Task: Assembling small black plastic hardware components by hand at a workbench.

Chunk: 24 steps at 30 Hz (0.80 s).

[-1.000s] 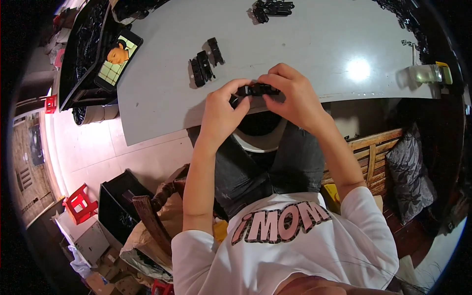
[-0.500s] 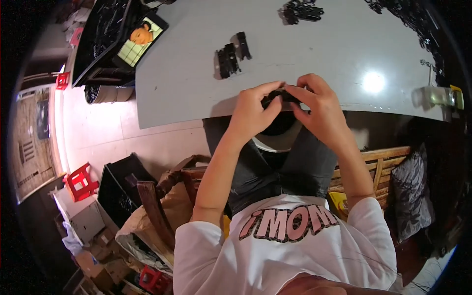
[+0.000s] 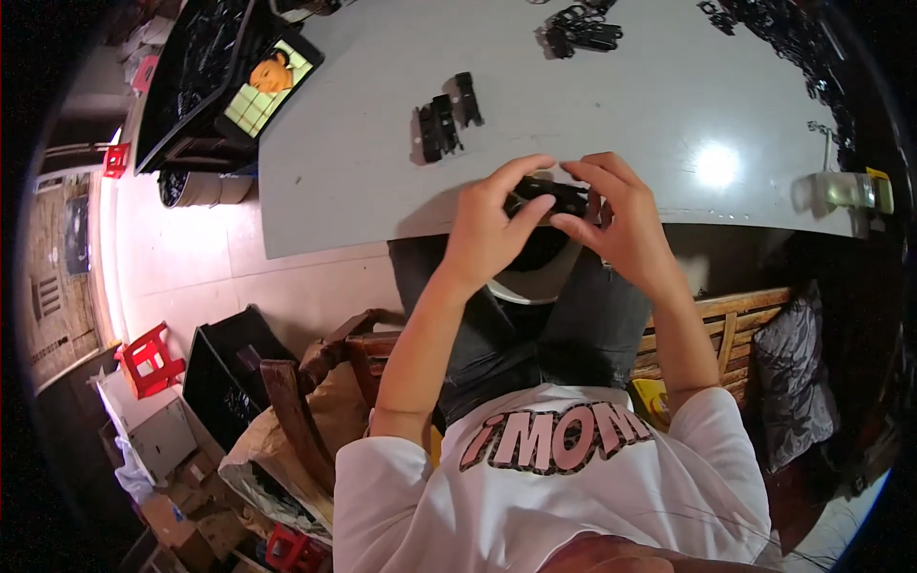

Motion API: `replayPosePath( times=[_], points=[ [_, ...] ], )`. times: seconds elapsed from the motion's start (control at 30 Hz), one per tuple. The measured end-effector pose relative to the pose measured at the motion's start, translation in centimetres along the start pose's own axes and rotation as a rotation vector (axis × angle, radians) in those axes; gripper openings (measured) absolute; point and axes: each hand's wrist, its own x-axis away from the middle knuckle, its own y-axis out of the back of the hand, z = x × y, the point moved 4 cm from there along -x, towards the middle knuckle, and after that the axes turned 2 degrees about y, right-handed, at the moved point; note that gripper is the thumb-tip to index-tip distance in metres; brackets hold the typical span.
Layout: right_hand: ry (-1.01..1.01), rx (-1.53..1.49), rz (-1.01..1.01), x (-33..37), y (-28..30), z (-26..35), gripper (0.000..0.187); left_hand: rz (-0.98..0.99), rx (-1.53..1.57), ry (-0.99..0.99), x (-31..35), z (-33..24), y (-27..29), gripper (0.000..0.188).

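Note:
At the table's near edge, a dark, elongated black plastic part (image 3: pixel 562 195) spans the space between my hands; its exact kind cannot be made out. My left hand (image 3: pixel 485 218) grips its left end between thumb and fingers. The fingers and thumb of my right hand (image 3: pixel 623 208) close around its right end. Beyond my left hand lie a pair of similar black pieces (image 3: pixel 438 128) side by side, with a single black piece (image 3: pixel 467 99) just past them.
The grey table (image 3: pixel 344 181) holds a small heap of black parts (image 3: pixel 583 31) at the back and a larger heap (image 3: pixel 785 59) along the right. A clear jar (image 3: pixel 848 190) stands near the right corner. A lit phone (image 3: pixel 271 86) leans by a black-lined box (image 3: pixel 196 86) at left.
My right thumb and fingers have shifted at the right end of the black part, which now shows more between my hands. The whole view has shifted slightly.

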Motion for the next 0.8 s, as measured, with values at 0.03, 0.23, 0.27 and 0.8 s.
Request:
replayPosePath(
  times=[0.03, 0.23, 0.27, 0.8],
  points=[
    [-0.083, -0.142, 0.071, -0.1, 0.2, -0.6, 0.026, 0.019, 0.029, -0.037, 0.1, -0.3, 0.2, 0.035],
    [-0.089, -0.311, 0.273, -0.6, -0.4, -1.9, 0.024, 0.113, 0.194, 0.004, 0.8, 0.1, 0.7, 0.031],
    [-0.09, -0.308, 0.269, -1.4, -0.5, -2.2, 0.024, 0.054, 0.209, 0.005, 0.9, 0.6, 1.0, 0.026],
    [0.06, 0.177, -0.297, -9.3, 0.4, -8.0, 0.024, -0.115, 0.326, 0.083, -0.2, 2.2, 1.4, 0.017]
  ],
)
